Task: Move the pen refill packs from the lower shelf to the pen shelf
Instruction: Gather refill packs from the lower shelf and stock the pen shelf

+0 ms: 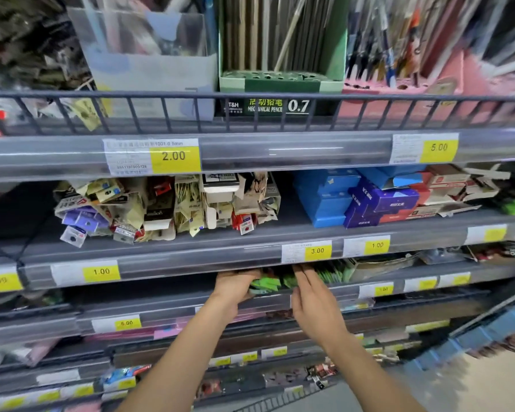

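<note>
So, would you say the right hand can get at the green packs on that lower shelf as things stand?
Probably yes. The right hand already reaches under the shelf edge with straight fingers beside the green packs, and nothing blocks it. The left hand is curled around the same bunch.

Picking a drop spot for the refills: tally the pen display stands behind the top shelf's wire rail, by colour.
Pale blue stand: 1
Green stand: 1
Pink stand: 1
Total: 3
</note>
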`<state>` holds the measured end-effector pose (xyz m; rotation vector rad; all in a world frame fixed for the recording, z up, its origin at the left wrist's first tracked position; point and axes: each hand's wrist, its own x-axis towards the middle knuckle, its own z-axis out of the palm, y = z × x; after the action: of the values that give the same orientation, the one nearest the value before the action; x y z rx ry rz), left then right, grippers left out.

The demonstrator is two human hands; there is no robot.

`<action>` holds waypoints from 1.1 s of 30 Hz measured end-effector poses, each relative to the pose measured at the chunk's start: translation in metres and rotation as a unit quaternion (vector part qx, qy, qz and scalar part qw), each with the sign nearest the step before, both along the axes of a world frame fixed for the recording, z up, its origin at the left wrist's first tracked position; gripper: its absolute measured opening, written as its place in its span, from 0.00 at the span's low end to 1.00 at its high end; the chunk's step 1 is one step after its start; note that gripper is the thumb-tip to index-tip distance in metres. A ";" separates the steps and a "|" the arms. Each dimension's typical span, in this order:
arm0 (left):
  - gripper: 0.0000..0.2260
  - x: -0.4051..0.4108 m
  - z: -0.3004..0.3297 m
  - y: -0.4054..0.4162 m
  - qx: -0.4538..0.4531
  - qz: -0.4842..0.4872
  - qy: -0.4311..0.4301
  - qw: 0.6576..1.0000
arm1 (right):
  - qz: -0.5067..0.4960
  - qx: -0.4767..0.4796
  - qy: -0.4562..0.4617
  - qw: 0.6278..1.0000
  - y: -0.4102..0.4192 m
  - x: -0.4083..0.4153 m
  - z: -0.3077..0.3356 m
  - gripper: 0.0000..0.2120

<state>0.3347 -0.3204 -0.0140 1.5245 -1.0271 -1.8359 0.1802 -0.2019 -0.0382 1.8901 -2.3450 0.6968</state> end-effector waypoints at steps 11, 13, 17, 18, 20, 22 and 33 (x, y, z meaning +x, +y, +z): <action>0.20 0.058 0.008 0.056 -0.019 -0.099 0.053 0.993 | -0.137 0.034 -0.642 0.754 -0.015 0.070 0.013 0.21; 0.12 0.061 0.009 0.063 -0.026 -0.128 0.045 0.990 | -0.127 0.057 -0.663 0.735 -0.016 0.073 0.009 0.25; 0.14 0.066 0.008 0.073 -0.025 -0.184 0.071 0.980 | -0.113 0.068 -0.668 0.732 -0.008 0.078 0.000 0.22; 0.15 0.068 0.008 0.073 -0.020 -0.198 0.087 0.976 | -0.107 0.069 -0.671 0.731 -0.004 0.077 -0.001 0.14; 0.18 0.073 0.008 0.071 0.019 -0.207 0.129 0.970 | -0.090 0.053 -0.695 0.711 0.002 0.076 0.000 0.21; 0.17 0.072 0.012 0.071 0.076 -0.189 0.167 0.965 | -0.092 0.036 -0.707 0.701 0.012 0.075 0.006 0.26; 0.25 0.003 0.003 0.128 0.072 -0.110 0.164 0.978 | -0.181 -0.069 -0.677 0.710 0.067 0.083 0.015 0.11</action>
<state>0.3377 -0.1927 -0.0108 1.1648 -0.9500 -2.2674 0.2635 -0.1345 -0.0234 0.6240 -2.8519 2.7242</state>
